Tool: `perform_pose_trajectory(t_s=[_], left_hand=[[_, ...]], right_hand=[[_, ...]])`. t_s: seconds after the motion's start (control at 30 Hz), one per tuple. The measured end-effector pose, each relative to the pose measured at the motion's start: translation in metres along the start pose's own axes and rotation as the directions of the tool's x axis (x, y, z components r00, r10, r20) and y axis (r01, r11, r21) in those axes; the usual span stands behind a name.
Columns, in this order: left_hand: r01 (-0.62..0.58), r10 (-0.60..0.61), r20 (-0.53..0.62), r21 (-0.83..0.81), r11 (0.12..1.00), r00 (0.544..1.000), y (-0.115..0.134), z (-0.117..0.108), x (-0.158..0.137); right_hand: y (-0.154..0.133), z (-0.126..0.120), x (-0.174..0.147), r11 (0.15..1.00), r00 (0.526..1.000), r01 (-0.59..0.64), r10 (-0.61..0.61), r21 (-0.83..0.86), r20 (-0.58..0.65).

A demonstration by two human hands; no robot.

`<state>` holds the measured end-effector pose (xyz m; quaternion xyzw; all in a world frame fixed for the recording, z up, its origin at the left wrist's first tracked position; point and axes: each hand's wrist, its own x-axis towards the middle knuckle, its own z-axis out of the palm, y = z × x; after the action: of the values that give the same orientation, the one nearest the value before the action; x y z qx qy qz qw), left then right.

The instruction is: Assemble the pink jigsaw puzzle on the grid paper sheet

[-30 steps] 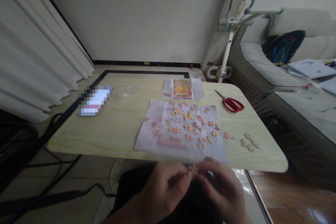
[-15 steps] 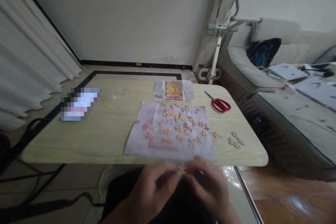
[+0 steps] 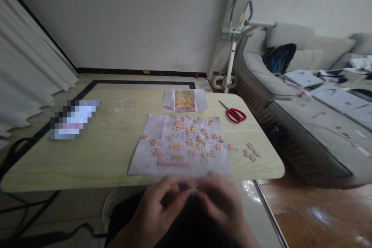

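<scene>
Between the fingertips of both hands, just off the table's near edge, is a small pale jigsaw piece [image 3: 192, 187]. My left hand [image 3: 159, 202] pinches it from one side and my right hand [image 3: 223, 198] from the other. Beyond them a printed sheet of paper [image 3: 138, 164] lies on the table with several loose jigsaw pieces [image 3: 200, 142] scattered over it. Some pieces are joined, including a pink strip [image 3: 172, 161] near the sheet's front. A reference picture [image 3: 184, 101] of a yellow figure lies behind the sheet.
Red-handled scissors [image 3: 236, 115] lie at the back right, and several greyish pieces [image 3: 251, 152] sit on the right of the wooden table [image 3: 95, 159]. A blurred-out phone-like object [image 3: 76, 119] and a clear plastic wrapper [image 3: 119, 105] are at the left. A sofa [image 3: 305, 131] stands beyond.
The view has turned slightly right, so the table appears shifted left. Both hands still hold the jigsaw piece, which looks slightly turned between the fingers.
</scene>
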<state>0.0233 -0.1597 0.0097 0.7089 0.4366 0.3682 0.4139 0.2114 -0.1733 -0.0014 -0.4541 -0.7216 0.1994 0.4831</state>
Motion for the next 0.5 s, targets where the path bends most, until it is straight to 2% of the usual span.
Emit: perform_pose_trajectory(t_s=[0.2,0.5], left_hand=[[-0.039,0.040,-0.010,0.041,0.998,0.999,-0.0007,-0.0006,0.0009],[-0.067,0.067,0.003,0.015,0.998,0.998,0.0000,-0.0017,0.0007]], right_hand=[[0.0003,-0.0010,0.0004,1.000,1.000,0.004,-0.004,0.018,0.007],[-0.0021,-0.0010,0.0030,1.000,1.000,0.003,-0.002,0.027,-0.012]])
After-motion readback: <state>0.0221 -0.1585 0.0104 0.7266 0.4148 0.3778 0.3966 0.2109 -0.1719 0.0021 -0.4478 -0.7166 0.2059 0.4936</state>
